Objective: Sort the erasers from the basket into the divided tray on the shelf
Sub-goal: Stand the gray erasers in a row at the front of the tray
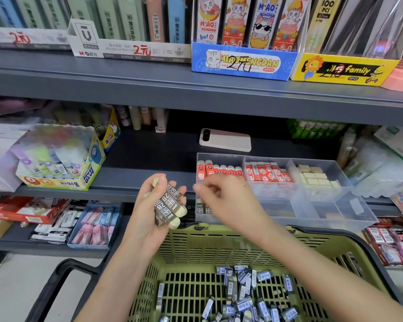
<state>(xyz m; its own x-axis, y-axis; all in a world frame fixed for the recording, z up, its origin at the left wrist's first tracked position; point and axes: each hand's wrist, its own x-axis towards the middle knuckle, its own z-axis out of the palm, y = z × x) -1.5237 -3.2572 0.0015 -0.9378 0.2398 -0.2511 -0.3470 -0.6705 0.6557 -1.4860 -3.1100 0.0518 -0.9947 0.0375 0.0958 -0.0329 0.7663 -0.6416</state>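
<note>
My left hand (149, 205) grips a bundle of brown-sleeved 2B erasers (169, 205) just left of the clear divided tray (312, 205) on the middle shelf. My right hand (221, 198) hovers over the tray's front-left compartment, fingers loosely curled with nothing visible in them. Two brown erasers (201, 206) stand in that compartment. The back compartments hold red-sleeved erasers (221, 171), red-and-white erasers (268, 173) and plain cream blocks (316, 177). Below, the green basket (184, 249) holds several blue-sleeved and grey-sleeved erasers (247, 296).
A pink phone (226, 140) lies on the shelf behind the tray. A glue stick box (58, 159) stands at the left. Boxes of pencil leads line the upper shelf (149, 75). More eraser boxes (93, 224) fill the lower shelf. The basket's black handle (56, 284) hangs left.
</note>
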